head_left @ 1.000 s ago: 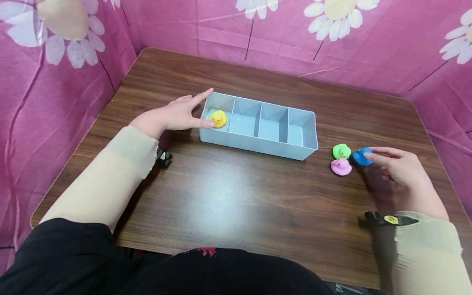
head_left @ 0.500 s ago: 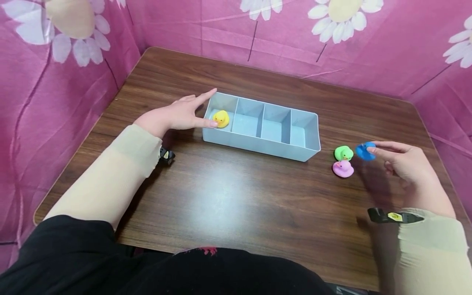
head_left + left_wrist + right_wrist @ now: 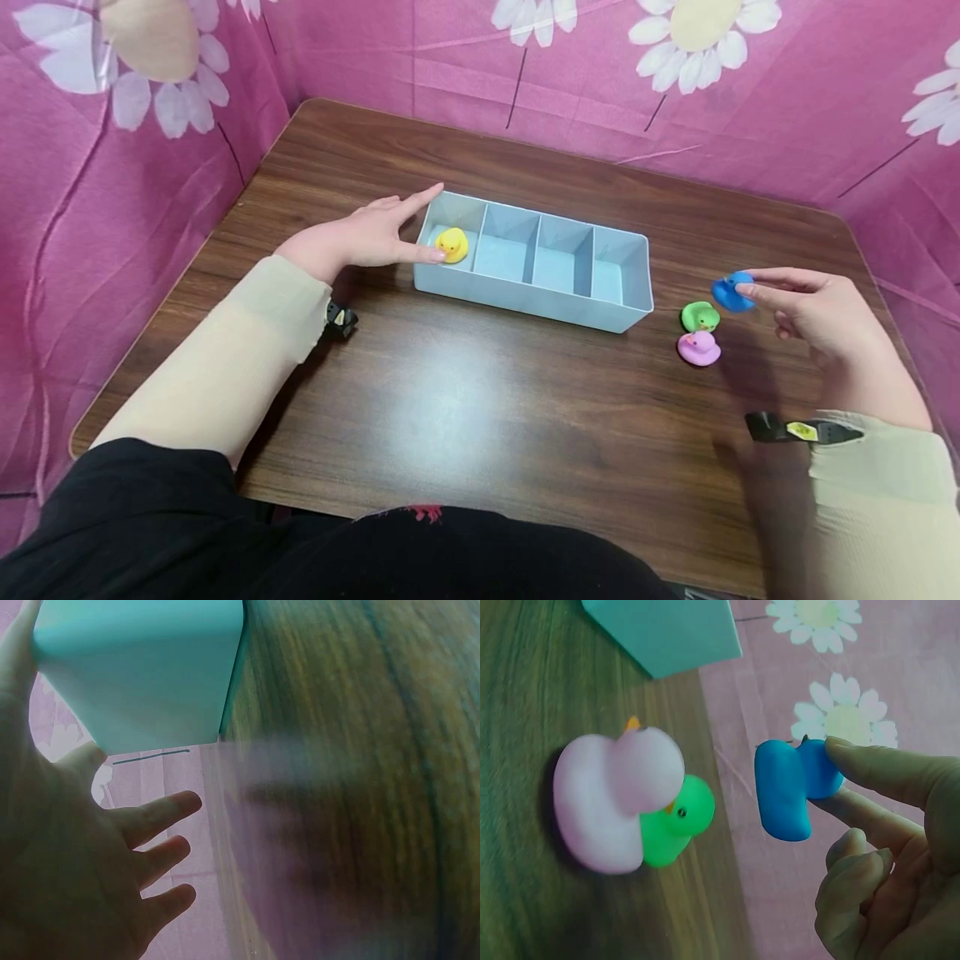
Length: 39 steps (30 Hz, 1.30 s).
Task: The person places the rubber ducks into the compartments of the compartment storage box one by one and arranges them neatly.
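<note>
In the head view, my right hand (image 3: 813, 312) pinches a blue rubber duck (image 3: 733, 292) between thumb and forefinger; the right wrist view shows the duck (image 3: 784, 789) held above the table. Just below it sit a green rubber duck (image 3: 699, 317) and a pink rubber duck (image 3: 699, 348), side by side on the wood. My left hand (image 3: 367, 236) spans the left end of a pale blue box (image 3: 532, 304) with four compartments, thumb at the front rim, forefinger at the back corner. Its other fingers (image 3: 161, 859) stretch out straight. A yellow rubber duck (image 3: 452, 244) sits in the leftmost compartment.
The brown wooden table (image 3: 450, 400) carries the box near its middle. A pink flowered cloth (image 3: 450, 75) hangs behind and at both sides. A black strap (image 3: 802, 430) crosses the right wrist, and another strap (image 3: 341, 319) is on the left.
My right hand has lifted the blue duck off the table and moved it slightly away from me, past the green duck. The left hand stays at the box's end.
</note>
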{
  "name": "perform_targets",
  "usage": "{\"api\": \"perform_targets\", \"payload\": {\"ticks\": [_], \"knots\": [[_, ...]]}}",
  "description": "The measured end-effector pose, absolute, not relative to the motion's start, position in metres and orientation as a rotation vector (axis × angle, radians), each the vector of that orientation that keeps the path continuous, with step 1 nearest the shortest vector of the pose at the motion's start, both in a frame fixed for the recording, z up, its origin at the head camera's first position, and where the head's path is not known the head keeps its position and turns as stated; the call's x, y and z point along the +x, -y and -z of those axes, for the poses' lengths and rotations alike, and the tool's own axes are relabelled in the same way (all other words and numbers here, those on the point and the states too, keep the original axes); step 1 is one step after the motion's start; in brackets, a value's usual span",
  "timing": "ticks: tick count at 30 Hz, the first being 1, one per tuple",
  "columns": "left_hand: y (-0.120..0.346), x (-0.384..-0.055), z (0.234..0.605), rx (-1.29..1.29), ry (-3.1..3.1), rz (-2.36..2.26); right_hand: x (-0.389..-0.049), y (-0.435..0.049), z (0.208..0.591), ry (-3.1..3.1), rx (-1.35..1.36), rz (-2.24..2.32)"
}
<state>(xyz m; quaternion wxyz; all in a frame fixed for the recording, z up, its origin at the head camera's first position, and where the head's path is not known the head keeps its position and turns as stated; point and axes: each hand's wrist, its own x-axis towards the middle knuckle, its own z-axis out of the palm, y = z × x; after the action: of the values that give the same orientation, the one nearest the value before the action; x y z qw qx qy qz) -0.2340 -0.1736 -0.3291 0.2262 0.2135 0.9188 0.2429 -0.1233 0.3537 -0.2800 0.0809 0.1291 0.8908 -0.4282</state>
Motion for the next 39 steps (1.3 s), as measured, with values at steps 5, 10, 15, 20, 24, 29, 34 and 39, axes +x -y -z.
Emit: {"api": "perform_targets", "payload": {"ticks": [5, 10, 15, 20, 24, 29, 34, 39], "knots": [[0.174, -0.234, 0.331, 0.586, -2.532, -0.672, -0.130, -0.342, 0.277, -2.665, 0.330, 1.336], [0.175, -0.235, 0.332, 0.584, -2.532, -0.673, -0.138, -0.331, 0.274, -2.673, 0.283, 1.340], [0.175, -0.235, 0.333, 0.579, -2.526, -0.676, -0.143, -0.323, 0.271, -2.650, 0.293, 1.354], [0.176, -0.235, 0.333, 0.580, -2.525, -0.666, -0.148, -0.315, 0.268, -2.612, 0.280, 1.373], [0.175, -0.236, 0.333, 0.587, -2.520, -0.669, -0.153, -0.308, 0.265, -2.595, 0.269, 1.372], [0.175, -0.236, 0.333, 0.588, -2.520, -0.681, -0.159, -0.296, 0.262, -2.582, 0.235, 1.395], [0.176, -0.236, 0.333, 0.581, -2.519, -0.685, -0.164, -0.286, 0.259, -2.591, 0.199, 1.374], [0.176, -0.236, 0.332, 0.581, -2.519, -0.685, -0.167, -0.279, 0.255, -2.601, 0.175, 1.346]]}}
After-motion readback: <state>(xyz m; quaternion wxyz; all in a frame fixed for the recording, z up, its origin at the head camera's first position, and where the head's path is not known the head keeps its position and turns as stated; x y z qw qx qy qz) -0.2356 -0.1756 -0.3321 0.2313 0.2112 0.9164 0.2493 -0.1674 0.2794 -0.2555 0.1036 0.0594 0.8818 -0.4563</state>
